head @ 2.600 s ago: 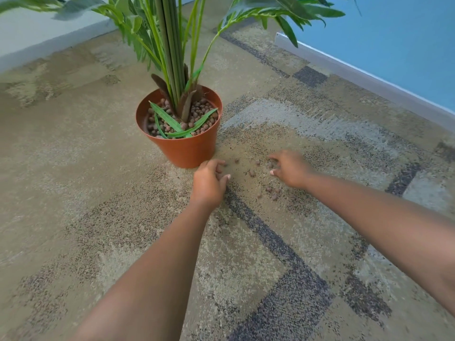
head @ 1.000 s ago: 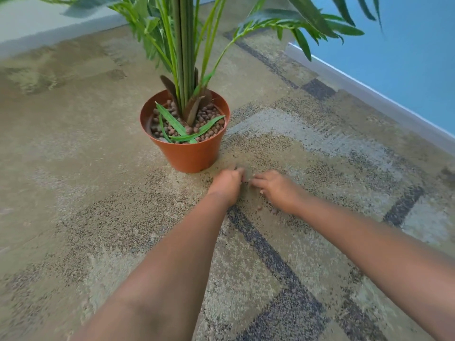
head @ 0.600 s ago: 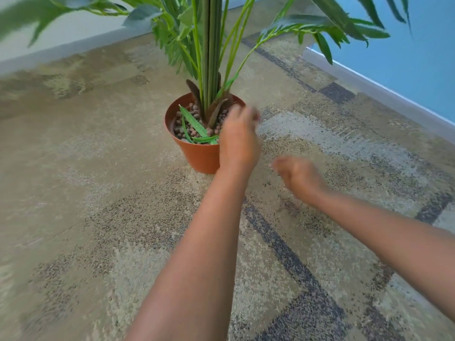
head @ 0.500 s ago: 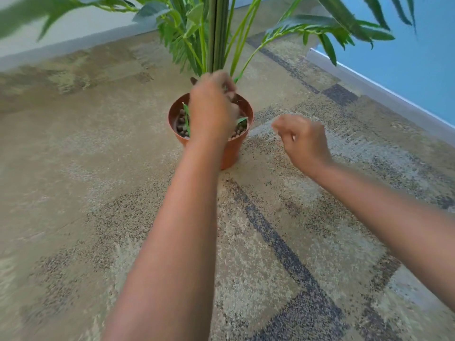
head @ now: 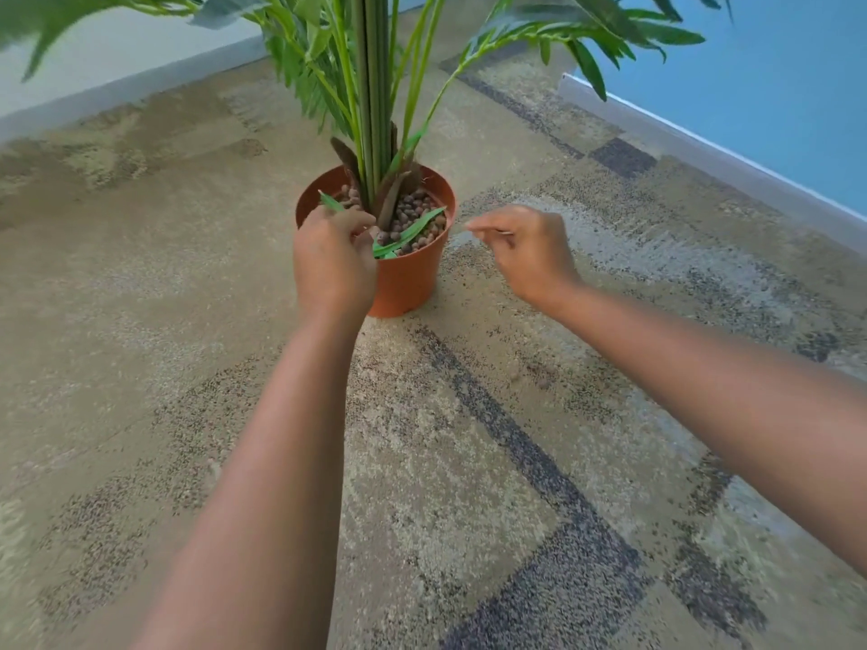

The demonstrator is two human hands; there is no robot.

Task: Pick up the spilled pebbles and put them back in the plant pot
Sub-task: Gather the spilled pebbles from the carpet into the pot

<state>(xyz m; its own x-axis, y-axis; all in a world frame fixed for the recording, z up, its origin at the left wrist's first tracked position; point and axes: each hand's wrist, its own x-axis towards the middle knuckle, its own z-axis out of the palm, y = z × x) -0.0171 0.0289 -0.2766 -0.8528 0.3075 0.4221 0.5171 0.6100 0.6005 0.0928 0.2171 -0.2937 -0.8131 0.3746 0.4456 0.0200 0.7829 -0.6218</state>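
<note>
An orange plant pot (head: 409, 284) stands on the patterned carpet. It holds green stems and a layer of brown pebbles (head: 416, 212). My left hand (head: 332, 267) hangs over the pot's near left rim, back to the camera, fingers curled down onto the pebbles; what is under them is hidden. My right hand (head: 528, 251) hovers just right of the rim at pot height. Its fingers are curled in and the thumb and forefinger are pinched toward the pot. The contents of that hand do not show. Loose pebbles on the carpet cannot be made out in the blur.
The plant's tall stems (head: 373, 100) and long leaves spread above the pot and both hands. A blue wall with a white skirting board (head: 703, 150) runs along the right. A pale wall (head: 117, 63) closes the far left. Carpet (head: 469, 462) lies all around the pot.
Both hands left the carpet in front of the pot and rose to it. The left hand dropped from above the pot to its near rim; the right moved up beside the right rim.
</note>
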